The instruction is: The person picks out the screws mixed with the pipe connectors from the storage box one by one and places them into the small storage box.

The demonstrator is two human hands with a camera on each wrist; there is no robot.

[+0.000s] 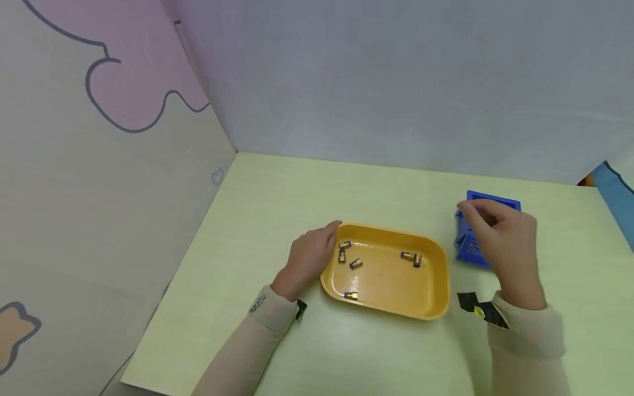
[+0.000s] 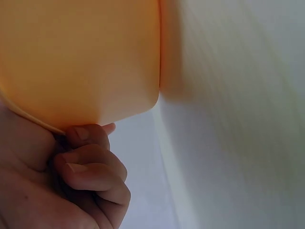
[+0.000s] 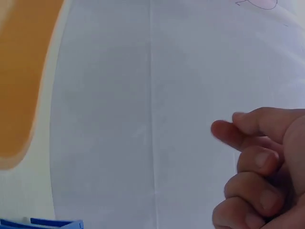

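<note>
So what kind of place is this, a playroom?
Probably a small tabletop work station, not a playroom: a pale green table, plain screen walls around it, and a yellow tray of little metal fittings being handled.

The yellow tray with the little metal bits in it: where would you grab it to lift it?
Probably by the raised rim on its two short ends, coming in from the sides. The yellow tray is a shallow rounded rectangle with an overhanging lip; the left hand already grips that lip at the left end, and loose fittings favour a level, two-sided lift.
</note>
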